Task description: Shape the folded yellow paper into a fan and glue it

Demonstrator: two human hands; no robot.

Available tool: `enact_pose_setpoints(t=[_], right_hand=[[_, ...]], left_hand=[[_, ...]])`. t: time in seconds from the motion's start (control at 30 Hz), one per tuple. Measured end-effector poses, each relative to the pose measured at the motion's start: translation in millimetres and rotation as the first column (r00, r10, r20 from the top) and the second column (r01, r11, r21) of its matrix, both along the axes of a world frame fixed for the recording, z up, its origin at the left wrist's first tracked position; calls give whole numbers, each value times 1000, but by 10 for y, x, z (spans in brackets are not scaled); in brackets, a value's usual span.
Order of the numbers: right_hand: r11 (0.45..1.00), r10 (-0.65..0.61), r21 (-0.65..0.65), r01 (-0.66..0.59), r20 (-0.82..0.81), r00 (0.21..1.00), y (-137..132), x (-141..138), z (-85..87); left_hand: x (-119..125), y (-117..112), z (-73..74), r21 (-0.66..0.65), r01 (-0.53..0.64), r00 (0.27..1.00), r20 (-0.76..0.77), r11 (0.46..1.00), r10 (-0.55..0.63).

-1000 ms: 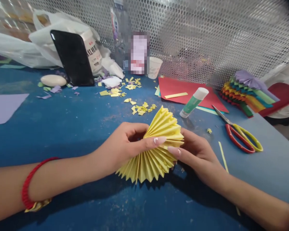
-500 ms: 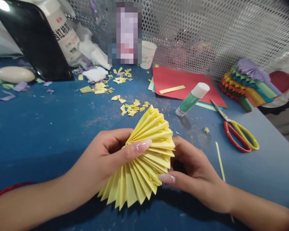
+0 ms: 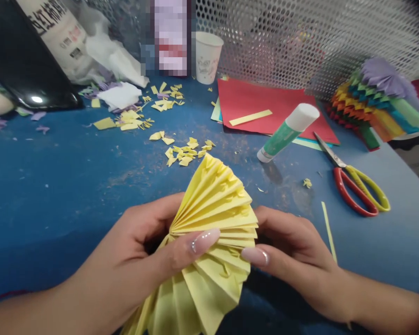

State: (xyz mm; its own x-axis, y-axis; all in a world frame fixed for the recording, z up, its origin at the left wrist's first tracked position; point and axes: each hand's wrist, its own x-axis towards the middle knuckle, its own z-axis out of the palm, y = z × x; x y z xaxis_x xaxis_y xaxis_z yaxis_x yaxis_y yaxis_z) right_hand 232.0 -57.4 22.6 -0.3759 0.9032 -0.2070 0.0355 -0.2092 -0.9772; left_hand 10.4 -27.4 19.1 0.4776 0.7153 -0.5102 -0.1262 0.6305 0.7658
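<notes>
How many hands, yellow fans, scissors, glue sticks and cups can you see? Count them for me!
Left hand: 1
Right hand: 1
Yellow fan: 1
Scissors: 1
Glue stick: 1
Cup: 1
Total: 6

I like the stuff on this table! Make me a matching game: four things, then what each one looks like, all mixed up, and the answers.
Things:
1. glue stick
2. scissors
3. cup
4. paper fan

Looks:
A. white, standing upright
B. yellow and pleated
C. green and white, lying down
D. red and yellow handles

Answers: 1-C, 2-D, 3-A, 4-B
</notes>
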Motion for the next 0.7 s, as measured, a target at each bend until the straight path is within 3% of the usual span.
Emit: enact_pose_setpoints(t=[0.17, 0.33, 0.57, 0.7], right_hand=[[994, -3, 106, -3, 54, 999, -3, 9, -21], [974, -8, 227, -18, 110, 994, -10, 30, -46], [977, 10, 213, -25, 72, 997, 9, 46, -40], [979, 17, 202, -31, 70, 997, 29, 54, -43]], left_hand=[[-28, -26, -22, 72, 18, 994, -107, 997, -10], [-74, -34, -89, 235, 31, 978, -208, 972, 19], [-91, 7, -64, 329, -8, 959, -266, 944, 101], [-95, 12, -56, 358, 26, 971, -231, 933, 62]])
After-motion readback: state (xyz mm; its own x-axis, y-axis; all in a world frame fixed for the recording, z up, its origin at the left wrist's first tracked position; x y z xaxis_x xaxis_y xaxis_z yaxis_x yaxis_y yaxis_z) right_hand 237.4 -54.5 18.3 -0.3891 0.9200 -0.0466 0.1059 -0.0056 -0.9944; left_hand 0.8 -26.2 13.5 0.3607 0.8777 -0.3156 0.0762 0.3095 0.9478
